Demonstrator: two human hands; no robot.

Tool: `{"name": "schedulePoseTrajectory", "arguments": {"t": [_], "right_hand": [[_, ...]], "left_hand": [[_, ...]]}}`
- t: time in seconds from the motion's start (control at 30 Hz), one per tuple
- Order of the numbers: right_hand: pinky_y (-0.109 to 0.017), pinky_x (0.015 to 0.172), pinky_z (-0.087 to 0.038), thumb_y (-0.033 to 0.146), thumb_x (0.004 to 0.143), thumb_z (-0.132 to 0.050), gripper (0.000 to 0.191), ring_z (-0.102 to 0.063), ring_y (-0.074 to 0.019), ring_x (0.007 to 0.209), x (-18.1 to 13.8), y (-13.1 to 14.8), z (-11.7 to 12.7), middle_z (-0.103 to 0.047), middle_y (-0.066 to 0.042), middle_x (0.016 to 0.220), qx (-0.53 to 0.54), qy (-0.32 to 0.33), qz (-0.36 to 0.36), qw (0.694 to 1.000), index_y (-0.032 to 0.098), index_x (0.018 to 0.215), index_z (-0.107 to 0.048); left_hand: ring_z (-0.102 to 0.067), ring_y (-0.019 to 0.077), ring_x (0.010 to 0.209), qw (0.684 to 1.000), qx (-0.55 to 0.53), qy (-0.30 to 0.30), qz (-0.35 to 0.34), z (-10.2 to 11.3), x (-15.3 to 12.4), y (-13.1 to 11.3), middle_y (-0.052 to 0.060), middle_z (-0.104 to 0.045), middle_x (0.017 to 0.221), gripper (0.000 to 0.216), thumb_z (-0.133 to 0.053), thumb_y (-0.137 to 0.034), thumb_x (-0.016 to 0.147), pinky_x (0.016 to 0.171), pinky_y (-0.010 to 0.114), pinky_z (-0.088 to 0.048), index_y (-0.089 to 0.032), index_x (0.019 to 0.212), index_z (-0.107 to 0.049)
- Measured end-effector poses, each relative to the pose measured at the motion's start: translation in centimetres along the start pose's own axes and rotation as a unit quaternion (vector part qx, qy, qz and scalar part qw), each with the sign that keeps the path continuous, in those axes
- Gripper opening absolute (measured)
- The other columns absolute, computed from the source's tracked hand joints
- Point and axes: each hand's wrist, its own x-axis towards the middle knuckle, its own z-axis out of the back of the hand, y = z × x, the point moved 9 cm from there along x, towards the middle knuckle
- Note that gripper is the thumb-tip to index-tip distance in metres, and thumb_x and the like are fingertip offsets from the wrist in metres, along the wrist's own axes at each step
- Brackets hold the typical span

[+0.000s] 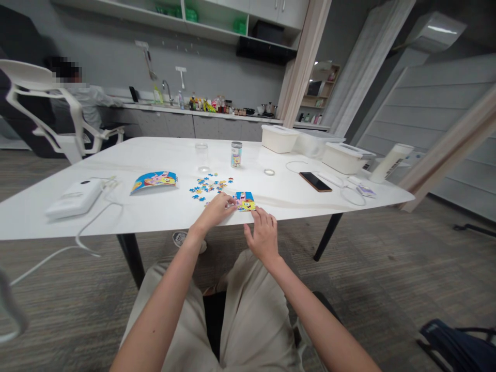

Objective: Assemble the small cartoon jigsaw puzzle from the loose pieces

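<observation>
A partly joined jigsaw puzzle (246,200), with a yellow cartoon figure on blue, lies near the table's front edge. At its left side, my left hand (217,209) has its fingertips drawn together; anything between them is too small to make out. My right hand (265,230) rests at the puzzle's lower right corner, fingers stretched out and thumb apart, holding nothing. Loose jigsaw pieces (199,189) are scattered beyond my left hand. A curved picture sheet (155,181) in similar colours lies to the left. Behind the pieces stand a clear jar (202,157) and a cartoon-printed can (236,155).
On the white table (294,206) are a ring-shaped lid (268,172), a phone (315,182), white cables and a white power device (75,198). Storage boxes (279,138) line the back right beside a leaning bottle (391,163). A person (87,103) sits at the far left.
</observation>
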Motion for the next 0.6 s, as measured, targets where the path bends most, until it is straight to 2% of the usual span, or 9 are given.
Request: {"name": "schedulePoseTrajectory", "arguments": {"t": [0.23, 0.33, 0.47, 0.6], "right_hand": [[-0.045, 0.108, -0.027, 0.034, 0.095, -0.043, 0.042, -0.042, -0.0277, 0.130, 0.0, 0.0, 0.0, -0.052, -0.018, 0.138, 0.002, 0.003, 0.002, 1.000, 0.011, 0.130, -0.050], [-0.045, 0.108, -0.027, 0.034, 0.095, -0.043, 0.042, -0.042, -0.0277, 0.131, 0.0, 0.0, 0.0, -0.052, -0.018, 0.138, 0.001, 0.007, 0.002, 1.000, 0.011, 0.130, -0.050], [-0.045, 0.108, -0.027, 0.034, 0.095, -0.044, 0.043, -0.041, -0.0277, 0.131, -0.1, 0.0, 0.0, -0.051, -0.018, 0.139, 0.000, 0.014, 0.006, 1.000, 0.011, 0.132, -0.049], [-0.044, 0.106, -0.029, 0.038, 0.095, -0.043, 0.047, -0.043, -0.0277, 0.129, 0.4, 0.0, 0.4, -0.052, -0.018, 0.139, 0.002, 0.024, 0.004, 1.000, 0.012, 0.134, -0.048]], "left_hand": [[-0.062, 0.0200, 0.093, 0.998, 0.037, -0.031, -0.027, 0.1, -0.7, -0.9, 0.006, -0.062, 0.099, 0.016, -0.057, -0.027, 0.089, 0.088, 0.034, -0.050, -0.017, 0.099, -0.067], [-0.061, 0.0200, 0.100, 0.995, 0.046, -0.048, -0.068, 0.7, -1.5, -2.0, 0.007, -0.062, 0.105, 0.017, -0.052, -0.024, 0.092, 0.091, 0.035, -0.050, -0.018, 0.101, -0.065], [-0.060, 0.0200, 0.106, 0.988, 0.060, -0.029, -0.136, 0.6, -2.4, -3.5, 0.007, -0.065, 0.109, 0.022, -0.046, -0.023, 0.095, 0.097, 0.037, -0.048, -0.018, 0.100, -0.066], [-0.062, 0.0218, 0.103, 0.986, 0.095, -0.018, -0.136, 0.4, -2.8, -4.0, 0.009, -0.068, 0.107, 0.026, -0.044, -0.023, 0.096, 0.097, 0.040, -0.049, -0.016, 0.098, -0.069]]}}
